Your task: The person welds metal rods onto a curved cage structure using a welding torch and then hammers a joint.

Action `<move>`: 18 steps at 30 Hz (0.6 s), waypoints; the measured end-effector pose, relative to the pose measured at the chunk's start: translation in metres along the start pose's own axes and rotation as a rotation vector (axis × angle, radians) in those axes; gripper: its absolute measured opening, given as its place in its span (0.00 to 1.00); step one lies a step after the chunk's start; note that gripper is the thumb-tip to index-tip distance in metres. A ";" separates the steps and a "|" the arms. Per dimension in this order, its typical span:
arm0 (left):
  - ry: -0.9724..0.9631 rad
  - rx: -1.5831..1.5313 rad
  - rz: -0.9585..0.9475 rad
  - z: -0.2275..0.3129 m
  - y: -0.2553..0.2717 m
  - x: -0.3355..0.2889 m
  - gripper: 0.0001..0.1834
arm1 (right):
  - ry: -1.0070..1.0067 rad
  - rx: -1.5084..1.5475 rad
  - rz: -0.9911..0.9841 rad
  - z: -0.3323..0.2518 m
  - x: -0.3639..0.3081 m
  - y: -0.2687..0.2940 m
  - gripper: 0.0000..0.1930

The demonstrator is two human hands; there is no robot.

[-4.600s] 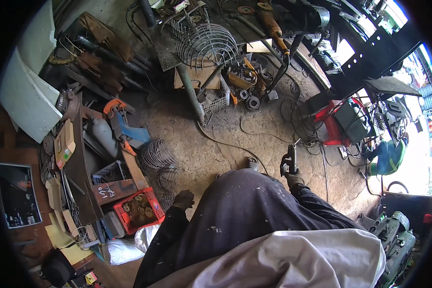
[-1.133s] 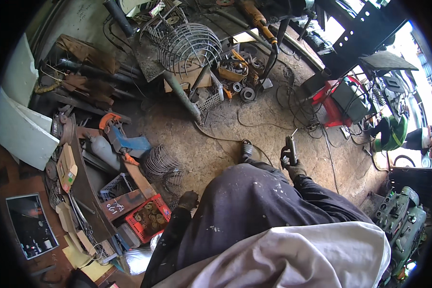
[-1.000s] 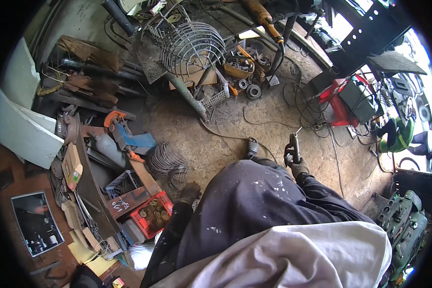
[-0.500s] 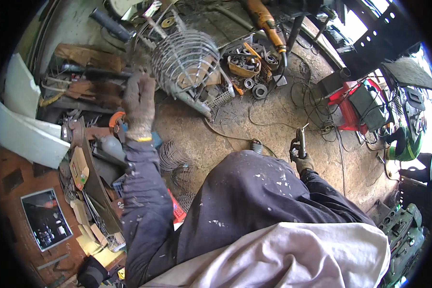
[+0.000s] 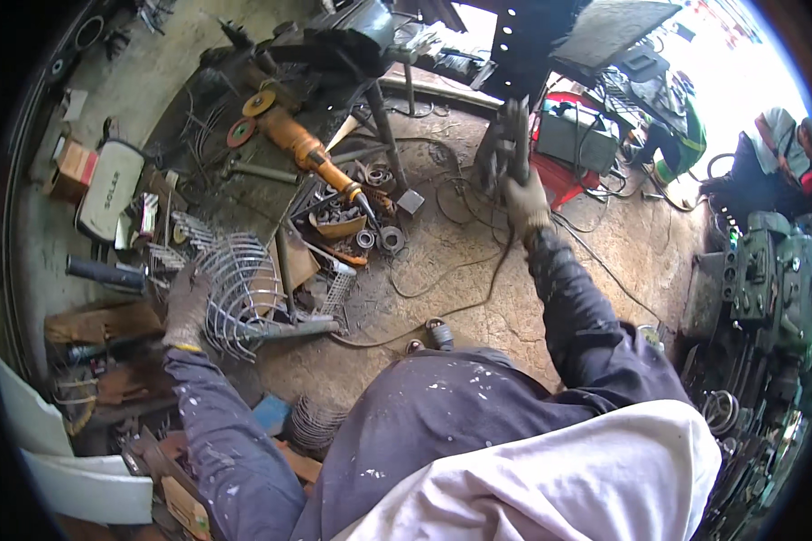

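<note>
A cage of curved metal rods [image 5: 237, 284] with a tubular leg stands on the floor at the left. My gloved left hand [image 5: 188, 307] is at its left side, the fingers curled on the rods; some fingertips are hard to make out. On the right, my gloved right hand [image 5: 526, 206] is raised away from my body, closed around a welding electrode holder [image 5: 518, 149] that points upward. A cable [image 5: 494, 287] trails from it down across the floor.
An orange power tool [image 5: 302, 149] lies beyond the cage, by a box of metal rings and parts [image 5: 338, 221]. A red and grey machine [image 5: 576, 135] with loose cables stands ahead right. Green machinery [image 5: 767, 279] is at the right. Another person [image 5: 780, 149] is behind it.
My right hand has gone up and forward with the electrode holder. My left hand has come from beside the cage onto its rods. The view has swung to the right, and the cage looks tilted.
</note>
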State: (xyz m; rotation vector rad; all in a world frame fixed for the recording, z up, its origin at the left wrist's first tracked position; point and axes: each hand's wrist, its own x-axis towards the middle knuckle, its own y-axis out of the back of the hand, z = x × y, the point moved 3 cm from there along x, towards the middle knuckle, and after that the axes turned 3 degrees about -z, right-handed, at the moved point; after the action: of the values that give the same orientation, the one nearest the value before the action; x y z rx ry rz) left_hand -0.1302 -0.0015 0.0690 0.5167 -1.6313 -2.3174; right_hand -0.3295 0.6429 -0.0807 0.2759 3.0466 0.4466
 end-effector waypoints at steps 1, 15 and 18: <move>-0.021 0.013 0.003 0.007 -0.002 0.004 0.32 | 0.052 0.066 0.024 -0.019 0.023 0.001 0.25; -0.009 -0.037 -0.097 0.008 -0.016 0.018 0.28 | 0.217 0.102 0.240 -0.195 0.136 -0.099 0.36; 0.005 -0.125 -0.079 0.038 0.006 -0.010 0.27 | 0.181 -0.007 0.375 -0.201 0.145 -0.132 0.29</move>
State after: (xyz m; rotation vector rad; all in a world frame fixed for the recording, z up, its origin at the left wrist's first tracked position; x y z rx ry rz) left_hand -0.1375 0.0333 0.0880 0.5681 -1.4770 -2.4542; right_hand -0.5089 0.4886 0.0696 0.8602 3.1665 0.5255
